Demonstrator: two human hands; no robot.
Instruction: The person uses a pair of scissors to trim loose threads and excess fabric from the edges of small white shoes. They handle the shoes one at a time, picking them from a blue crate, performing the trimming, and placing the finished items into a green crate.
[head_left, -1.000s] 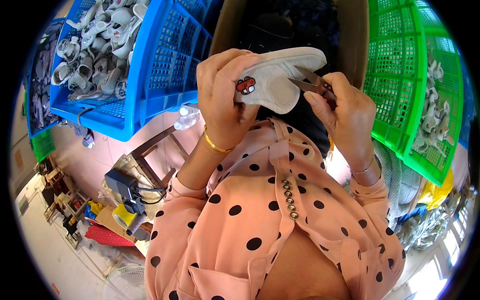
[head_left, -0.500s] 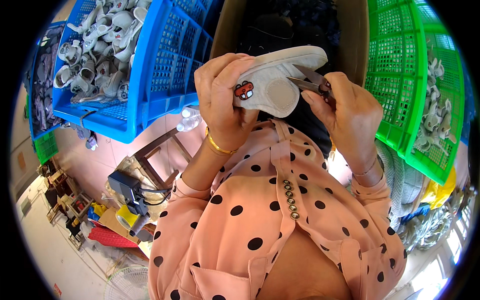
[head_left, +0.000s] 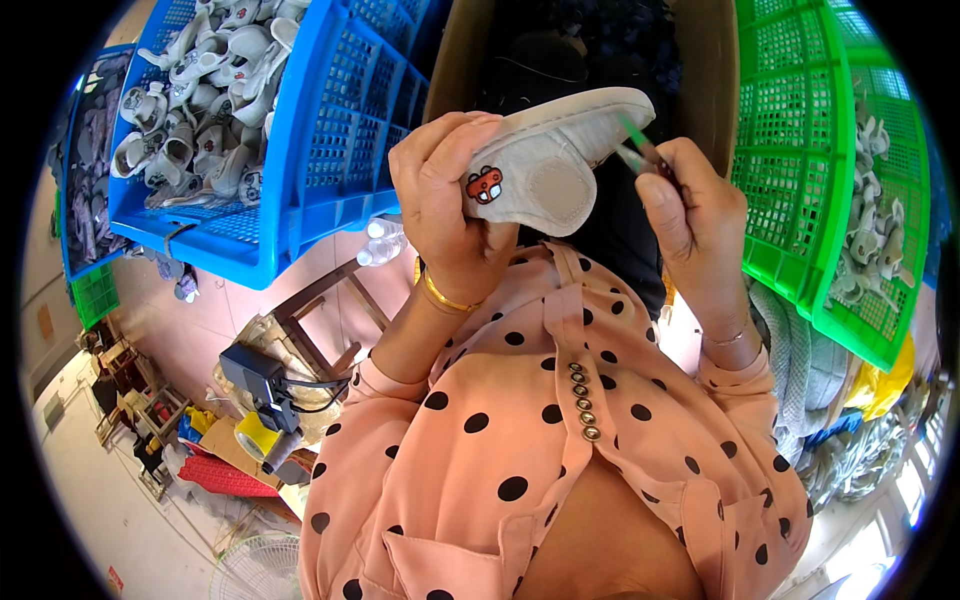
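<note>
A small light-grey cloth shoe (head_left: 530,150) is gripped in my left hand (head_left: 445,180), its sole edge turned up and away. A red car patch (head_left: 484,186) and a round beige patch (head_left: 562,188) show on its side. My right hand (head_left: 698,205) is closed around a pair of small scissors (head_left: 640,150), partly smeared by motion. Their blades point at the shoe's right end, near the stitched edge. The handles are mostly hidden by my fingers. Below my hands, an open cardboard box (head_left: 708,90) holds dark scraps.
On the left, a blue plastic crate (head_left: 262,240) is heaped with similar grey shoes (head_left: 200,110). At the right, a green crate (head_left: 790,150) stands close to my right hand, with more pale shoes (head_left: 875,230) beyond its wall. Clear bottles (head_left: 382,242) are beside the blue crate.
My right hand has moved the scissors slightly up along the shoe, from beside the round patch toward its right end. The left hand still holds the shoe, nearly in place.
</note>
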